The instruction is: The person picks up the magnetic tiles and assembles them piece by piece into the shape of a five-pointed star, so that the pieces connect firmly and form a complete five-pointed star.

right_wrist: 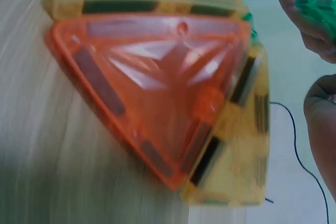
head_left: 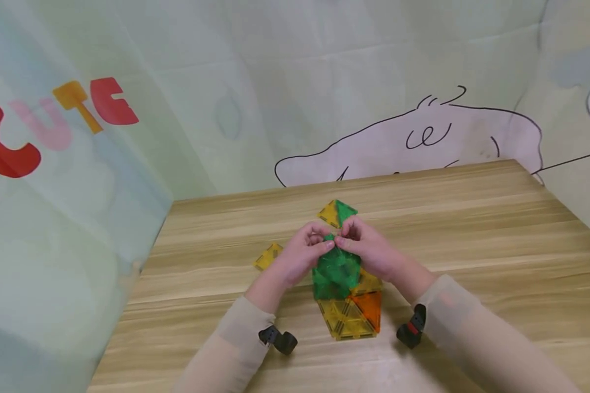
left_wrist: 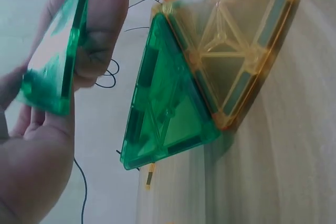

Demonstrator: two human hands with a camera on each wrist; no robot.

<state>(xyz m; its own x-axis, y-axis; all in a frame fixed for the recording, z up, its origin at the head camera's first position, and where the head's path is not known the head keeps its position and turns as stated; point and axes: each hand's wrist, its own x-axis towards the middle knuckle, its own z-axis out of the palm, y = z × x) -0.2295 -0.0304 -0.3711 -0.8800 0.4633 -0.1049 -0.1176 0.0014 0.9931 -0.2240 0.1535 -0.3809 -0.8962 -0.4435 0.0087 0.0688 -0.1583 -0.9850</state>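
Note:
Both hands meet over a built piece of see-through magnetic tiles on the table. My left hand point(head_left: 305, 251) and right hand point(head_left: 369, 248) pinch a green triangular magnetic tile point(left_wrist: 52, 59) between their fingertips; fingers hide part of it. Beneath the hands, the piece has green tiles point(head_left: 335, 278) at its far side. An orange triangular tile point(right_wrist: 157, 87) joins it at the right, beside yellow tiles point(head_left: 346, 319) at the near end. In the left wrist view, another green triangle point(left_wrist: 168, 108) leans against a yellow triangle point(left_wrist: 226, 51), apart from the held one.
A yellow and a green triangle point(head_left: 346, 212) lie together beyond the hands. Another yellow tile point(head_left: 267, 256) lies left of the left hand, partly behind it. The wooden table point(head_left: 216, 234) ends at a printed cloth backdrop point(head_left: 216, 109). Both wrists carry small black cameras point(head_left: 285, 343).

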